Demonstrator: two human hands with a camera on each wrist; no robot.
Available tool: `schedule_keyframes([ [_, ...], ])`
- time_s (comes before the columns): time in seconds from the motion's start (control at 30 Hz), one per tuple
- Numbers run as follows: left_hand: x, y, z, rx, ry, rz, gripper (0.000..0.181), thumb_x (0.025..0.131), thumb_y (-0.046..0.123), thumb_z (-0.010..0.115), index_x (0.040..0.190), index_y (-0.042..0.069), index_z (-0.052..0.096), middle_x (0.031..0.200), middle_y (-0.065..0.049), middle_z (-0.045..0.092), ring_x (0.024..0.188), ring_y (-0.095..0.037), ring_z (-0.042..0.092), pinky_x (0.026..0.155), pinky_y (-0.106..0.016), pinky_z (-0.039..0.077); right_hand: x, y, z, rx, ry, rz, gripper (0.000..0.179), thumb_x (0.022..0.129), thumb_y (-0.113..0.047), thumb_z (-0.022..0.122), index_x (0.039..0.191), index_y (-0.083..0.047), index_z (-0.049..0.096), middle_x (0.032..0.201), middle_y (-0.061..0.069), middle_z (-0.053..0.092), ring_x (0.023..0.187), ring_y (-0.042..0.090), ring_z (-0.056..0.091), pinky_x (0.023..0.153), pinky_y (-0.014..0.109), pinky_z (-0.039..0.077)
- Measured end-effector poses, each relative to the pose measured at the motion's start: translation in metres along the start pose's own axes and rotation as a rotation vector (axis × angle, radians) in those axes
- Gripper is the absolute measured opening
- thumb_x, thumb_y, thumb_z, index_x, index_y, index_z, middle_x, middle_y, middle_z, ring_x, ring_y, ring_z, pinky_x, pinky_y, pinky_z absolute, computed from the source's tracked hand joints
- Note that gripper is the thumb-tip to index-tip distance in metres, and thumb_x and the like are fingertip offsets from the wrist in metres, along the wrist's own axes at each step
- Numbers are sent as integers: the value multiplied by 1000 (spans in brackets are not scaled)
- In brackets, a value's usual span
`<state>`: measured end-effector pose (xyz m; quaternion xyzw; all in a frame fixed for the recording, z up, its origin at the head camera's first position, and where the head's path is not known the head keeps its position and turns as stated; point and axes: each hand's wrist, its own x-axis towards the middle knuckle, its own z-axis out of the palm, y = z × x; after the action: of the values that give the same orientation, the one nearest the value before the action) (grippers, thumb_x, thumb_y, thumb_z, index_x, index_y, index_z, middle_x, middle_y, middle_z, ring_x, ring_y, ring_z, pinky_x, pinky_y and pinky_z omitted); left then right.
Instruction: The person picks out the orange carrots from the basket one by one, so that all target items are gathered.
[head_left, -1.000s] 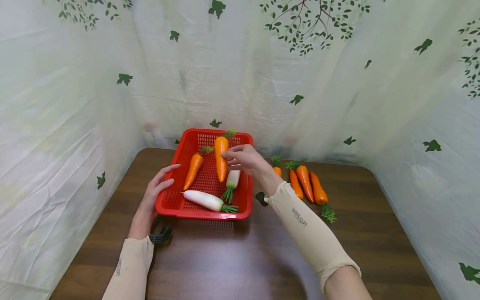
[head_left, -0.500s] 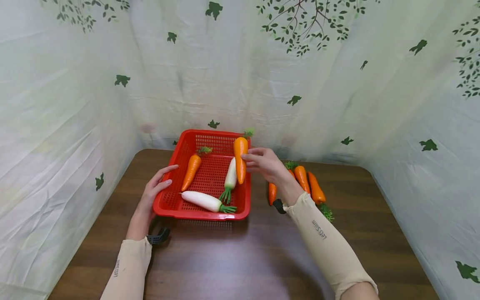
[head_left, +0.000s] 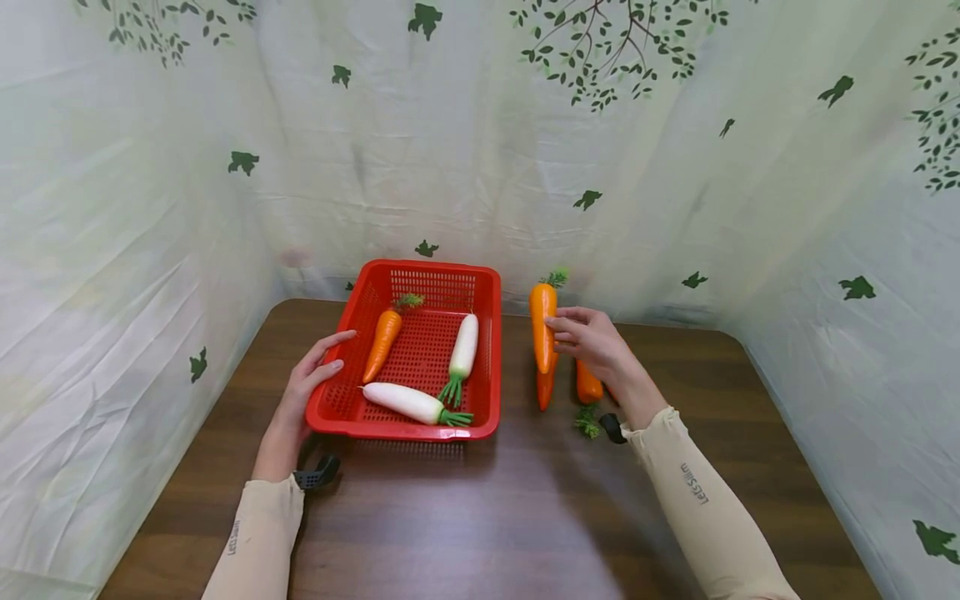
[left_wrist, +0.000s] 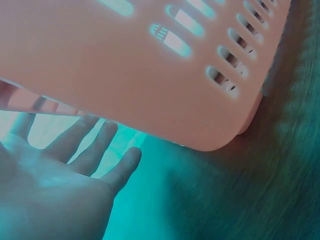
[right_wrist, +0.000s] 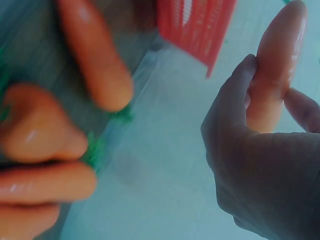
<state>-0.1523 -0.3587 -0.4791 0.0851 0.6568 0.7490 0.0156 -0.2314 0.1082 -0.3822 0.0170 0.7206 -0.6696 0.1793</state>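
Note:
My right hand (head_left: 596,342) pinches an orange carrot (head_left: 543,325) between thumb and fingers, to the right of the basket. The held carrot (right_wrist: 277,65) points upward in the right wrist view. Behind and below it, another carrot (head_left: 546,387) lies partly hidden on the table. My left hand (head_left: 303,387) rests at the left rim of a red plastic basket (head_left: 491,417), its fingers fairly straight. In the left wrist view several fingers of the left hand (left_wrist: 60,180) reach beneath the basket's edge. Inside the basket are one carrot (head_left: 383,343) and two white radishes (head_left: 464,348) with green stems.
More carrots (head_left: 588,385) lie on the wooden table (head_left: 420,533), partly covered by my right hand and forearm. Several show close together in the right wrist view, including one carrot (right_wrist: 47,182) at the left. A leaf-printed cloth (head_left: 450,167) hangs behind and beside the table.
My right hand has carried the carrot out from above the basket to the right, uncovering the radish at the basket's right side. My left hand stays at the rim.

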Motion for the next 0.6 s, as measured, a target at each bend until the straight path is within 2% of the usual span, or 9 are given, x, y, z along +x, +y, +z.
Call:
schedule_keyframes([
  [0.13,1,1,0,-3,-2,2,53,110,17,47,162,17,39,164,-14,31,141,-37,44,99,-40,59,-6,10,-28,-10,21,10,61,103,-30,69,151,0,48,135,10,59,109,23,63,109,43,55],
  [0.23,1,0,0,-2,1,1,52,110,17,47,161,17,39,163,-15,31,141,-38,44,99,-40,60,-10,17,-50,-28,45,20,64,104,-33,69,153,0,46,132,5,58,107,19,64,101,33,58],
  [0.37,1,0,0,-3,0,0,52,110,17,47,161,16,39,163,-15,31,141,-37,44,98,-39,60,-15,26,-77,-18,66,34,67,104,-33,68,155,2,42,125,0,60,105,15,65,95,27,59],
  [0.6,1,0,1,2,-1,-2,53,110,18,47,162,17,38,164,-13,31,141,-36,44,99,-39,59,-25,43,-119,46,68,38,73,106,-27,66,159,9,31,111,-7,66,99,10,71,89,26,62],
])
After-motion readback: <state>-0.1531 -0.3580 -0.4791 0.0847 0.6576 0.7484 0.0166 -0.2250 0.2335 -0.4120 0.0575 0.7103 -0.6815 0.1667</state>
